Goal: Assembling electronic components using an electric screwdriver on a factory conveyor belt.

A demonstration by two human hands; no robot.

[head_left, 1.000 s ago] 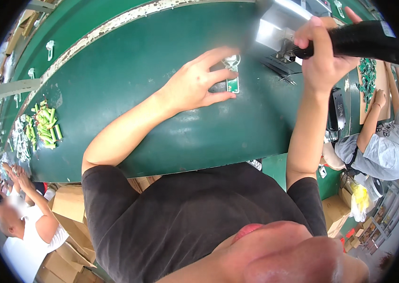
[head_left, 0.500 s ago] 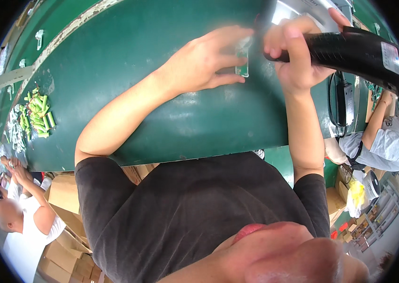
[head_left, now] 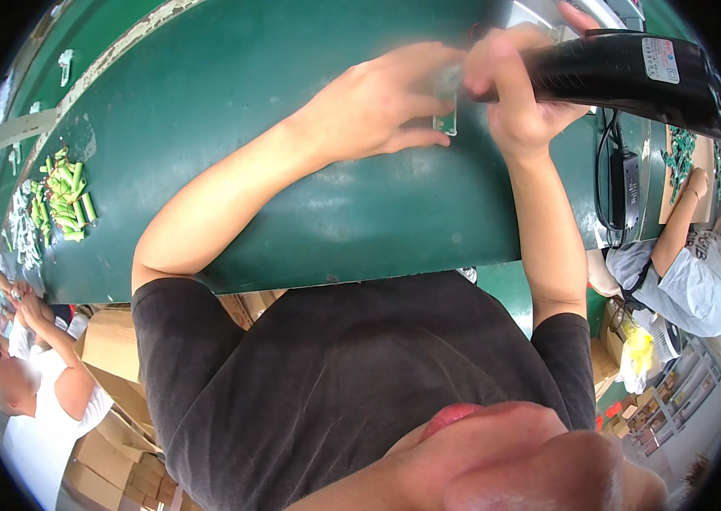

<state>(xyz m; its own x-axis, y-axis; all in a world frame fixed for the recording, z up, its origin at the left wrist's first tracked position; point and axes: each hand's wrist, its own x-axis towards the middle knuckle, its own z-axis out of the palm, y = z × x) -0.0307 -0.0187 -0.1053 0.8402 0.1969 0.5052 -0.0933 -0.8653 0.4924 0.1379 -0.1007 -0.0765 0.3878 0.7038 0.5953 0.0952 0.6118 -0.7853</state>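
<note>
My left hand (head_left: pixel 382 106) lies palm down over the green table (head_left: pixel 335 217), fingers pointing right. Thumb and fingers hold a small flat piece (head_left: pixel 445 124), partly clear and partly green, against the surface. Part of it is hidden under the fingers and blurred. My right hand (head_left: pixel 520 89) is wrapped round the narrow front end of a long black hand-held power tool (head_left: pixel 611 68) with a pale label on its side. The tool's front end is close to the fingers of my left hand; its tip is too blurred to make out.
Green tube-like pieces (head_left: pixel 69 196) are heaped at the left, next to small clear parts (head_left: pixel 24 226). A black power adapter (head_left: pixel 625 187) with a cable lies at the right. Co-workers sit on both sides, one beside a cardboard tray (head_left: pixel 701 162) of small green parts.
My right hand and the black tool have shifted slightly left and up, nearer the small piece. My left hand keeps its hold with little movement.
</note>
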